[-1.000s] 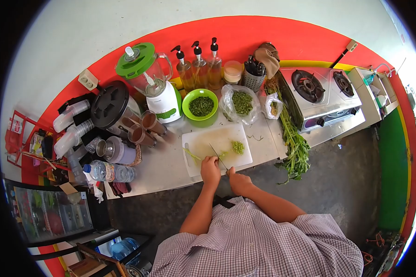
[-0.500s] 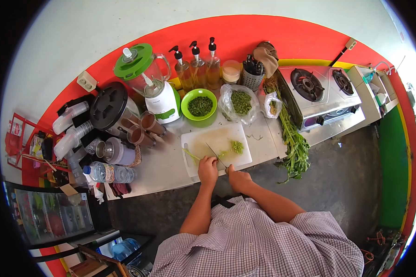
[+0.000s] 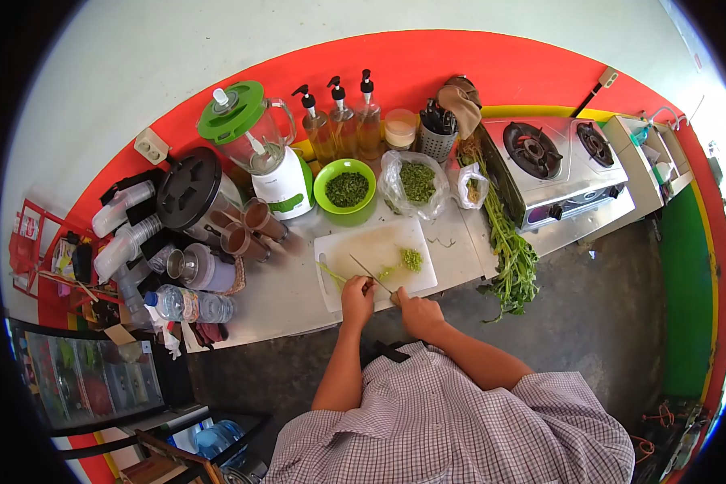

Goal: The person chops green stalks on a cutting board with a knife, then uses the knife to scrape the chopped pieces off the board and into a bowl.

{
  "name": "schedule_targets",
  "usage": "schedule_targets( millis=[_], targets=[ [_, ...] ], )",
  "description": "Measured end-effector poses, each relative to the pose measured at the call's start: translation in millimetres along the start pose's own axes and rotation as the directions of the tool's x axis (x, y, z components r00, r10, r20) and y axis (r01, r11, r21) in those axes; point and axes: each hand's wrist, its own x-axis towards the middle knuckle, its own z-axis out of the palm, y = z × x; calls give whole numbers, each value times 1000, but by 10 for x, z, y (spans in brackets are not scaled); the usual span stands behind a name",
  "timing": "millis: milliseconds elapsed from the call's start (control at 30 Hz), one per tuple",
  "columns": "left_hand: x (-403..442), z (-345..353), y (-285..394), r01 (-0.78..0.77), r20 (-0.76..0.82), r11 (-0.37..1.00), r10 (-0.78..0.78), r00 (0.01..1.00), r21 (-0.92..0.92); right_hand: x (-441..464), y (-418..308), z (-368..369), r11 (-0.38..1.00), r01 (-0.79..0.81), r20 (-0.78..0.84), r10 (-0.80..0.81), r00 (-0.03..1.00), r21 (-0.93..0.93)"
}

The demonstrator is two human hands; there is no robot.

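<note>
A white cutting board lies at the counter's front edge. My right hand is closed around the handle of a knife, whose blade points up and left over the board. At the board's lower left, my left hand has its fingers pressed together on a pale green stalk. Chopped green pieces form a small pile on the board's right side. Behind the board stand a green bowl of chopped leaves and a clear plastic bag of chopped greens.
Leafy stalks hang over the counter edge beside a two-burner gas stove. A blender, pump bottles and a utensil holder stand along the wall. Brown-filled cups and a water bottle are at left.
The knife and my left hand have shifted slightly left. The blade has tilted further left. My right hand still holds the knife, and the pile looks the same.
</note>
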Motion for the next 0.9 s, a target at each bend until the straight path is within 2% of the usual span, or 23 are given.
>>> schedule_targets(
  millis=[67,133,200,267,433,567,633,733,900],
  targets=[
    [-6,13,-3,-5,-13,1000,4,1000,-22,-39,43,-20,1000,-13,14,13,1000,12],
    [6,25,-13,-20,-21,999,19,1000,-41,-52,66,-44,999,39,-55,-40,998,-21],
    [-2,19,-5,37,-27,995,-39,999,-93,-71,74,-130,1000,31,-71,-31,997,-4],
    [-7,7,6,18,-34,995,-22,999,-95,-69,100,-183,1000,24,-82,-23,996,13],
    [-15,4,30,-8,-59,992,1,998,-129,32,401,-263,985,-47,-208,81,975,164],
    [-29,-6,61,21,-59,993,-28,998,-115,166,819,-397,985,-68,-276,110,955,159],
    [-31,-8,64,22,-65,994,-29,997,-110,219,1001,-432,987,-130,-316,153,936,94],
    [-46,-6,51,29,-66,988,-39,997,-149,247,1183,-448,982,-157,-299,181,937,102],
    [-64,5,-19,-56,-70,994,49,996,-94,63,1283,-338,979,-141,-263,175,949,144]
  ],
)
